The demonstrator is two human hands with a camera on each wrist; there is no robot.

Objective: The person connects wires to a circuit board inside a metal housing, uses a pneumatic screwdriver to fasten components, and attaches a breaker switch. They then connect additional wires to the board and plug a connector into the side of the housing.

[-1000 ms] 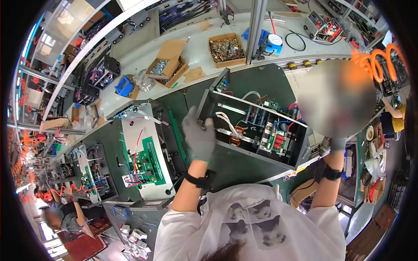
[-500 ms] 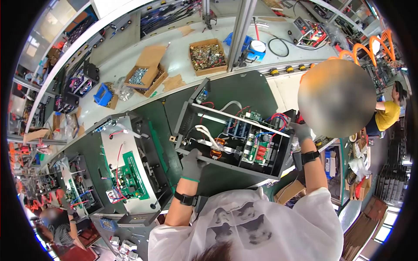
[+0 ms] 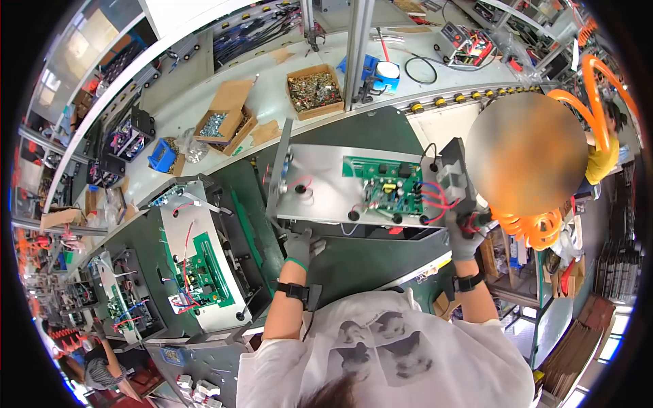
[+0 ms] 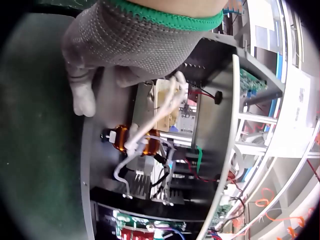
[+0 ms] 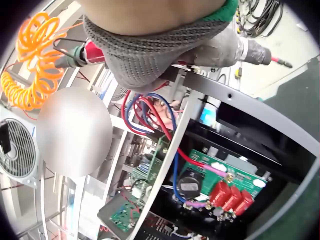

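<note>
A metal equipment chassis (image 3: 320,194) lies tilted on the green mat, with its plate and green circuit board (image 3: 394,190) facing up in the head view. My gloved left hand (image 3: 303,249) grips the near wall toward the left end. In the left wrist view its fingers bend over the rim, above a copper coil (image 4: 135,140) and white wires. At the right end, my gloved right hand (image 3: 464,243) holds a power screwdriver (image 5: 217,52) against the frame, its bit pointing away from the chassis. Red and blue wires (image 5: 150,112) loop just below that hand.
Another chassis with a green board (image 3: 203,272) stands to the left. Along the back shelf are a box of small hardware (image 3: 314,92), a cardboard box of screws (image 3: 224,126) and a blue bin (image 3: 162,156). An orange coiled hose (image 3: 537,228) hangs at the right.
The chassis has turned over from its open inside to its plate and circuit board facing up. My left hand has moved from the left end to the near wall.
</note>
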